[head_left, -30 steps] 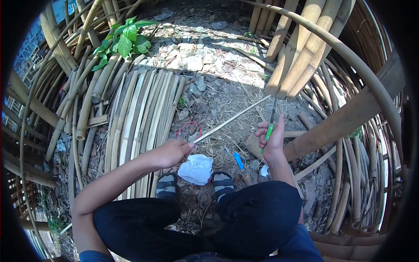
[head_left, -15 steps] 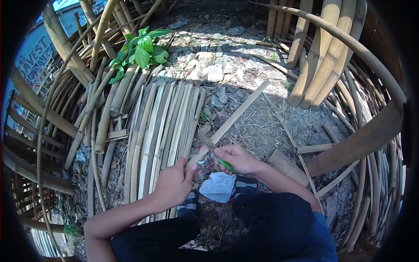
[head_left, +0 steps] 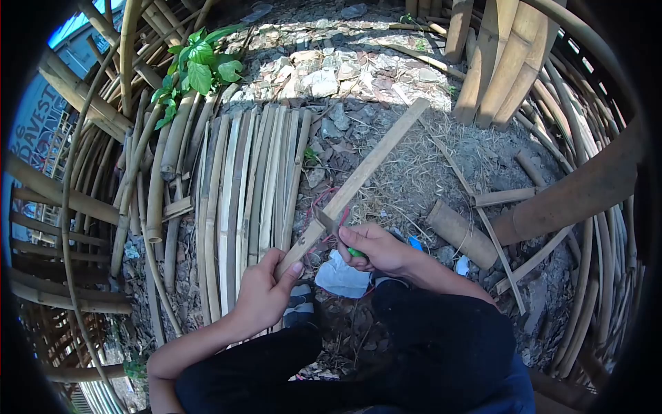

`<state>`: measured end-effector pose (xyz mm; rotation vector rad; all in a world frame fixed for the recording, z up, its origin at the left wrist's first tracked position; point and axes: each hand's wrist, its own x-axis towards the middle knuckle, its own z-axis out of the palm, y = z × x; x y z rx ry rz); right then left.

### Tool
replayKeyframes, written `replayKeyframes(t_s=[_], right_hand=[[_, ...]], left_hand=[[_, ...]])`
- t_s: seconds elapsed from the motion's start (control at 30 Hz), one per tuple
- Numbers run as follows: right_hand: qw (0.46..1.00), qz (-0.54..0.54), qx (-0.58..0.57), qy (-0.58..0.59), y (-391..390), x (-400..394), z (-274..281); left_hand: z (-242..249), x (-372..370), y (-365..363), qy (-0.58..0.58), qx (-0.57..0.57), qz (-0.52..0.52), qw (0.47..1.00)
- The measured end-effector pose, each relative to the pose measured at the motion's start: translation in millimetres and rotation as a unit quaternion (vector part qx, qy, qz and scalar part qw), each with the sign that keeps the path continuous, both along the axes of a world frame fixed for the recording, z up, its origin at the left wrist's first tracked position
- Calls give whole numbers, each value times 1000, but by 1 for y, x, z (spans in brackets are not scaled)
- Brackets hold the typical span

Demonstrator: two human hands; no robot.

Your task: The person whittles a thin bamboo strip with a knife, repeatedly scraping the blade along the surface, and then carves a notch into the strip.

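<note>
My left hand is closed round the near end of a long flat bamboo strip, which slants up and away to the right. In my right hand is a knife with a green handle, gripped in closed fingers. Its blade lies against the strip's face, a little beyond my left thumb. Left of the strip, a row of split bamboo slats lies side by side on the ground. A whitish cloth or bag rests below my right hand, between my feet.
Cut bamboo pieces lie at the right, near a thick slanting bamboo pole. Bamboo poles stand at the upper right. A leafy green plant grows at the upper left. Rubble and wood shavings cover the ground ahead.
The view has tilted down and shifted a little. My right hand has turned the knife so its blade lies across the strip; my left hand keeps its hold on the near end.
</note>
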<state>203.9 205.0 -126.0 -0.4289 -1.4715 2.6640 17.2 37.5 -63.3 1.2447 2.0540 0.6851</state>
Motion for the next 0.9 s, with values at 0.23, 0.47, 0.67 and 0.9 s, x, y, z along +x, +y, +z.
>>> replayKeyframes(t_s=[0.23,0.47,0.67,0.9], right_hand=[[995,-45,16,92,11,42,12],[990,-70,24,118,15,63,17],[970,-155,31,184,9,67,25],[961,-187,174,107,28,74,45]], left_hand=[[33,14,-17,65,48,30,996],[69,34,-21,101,78,22,992],[79,41,1,85,99,8,991],[68,32,26,4,61,-41,997]])
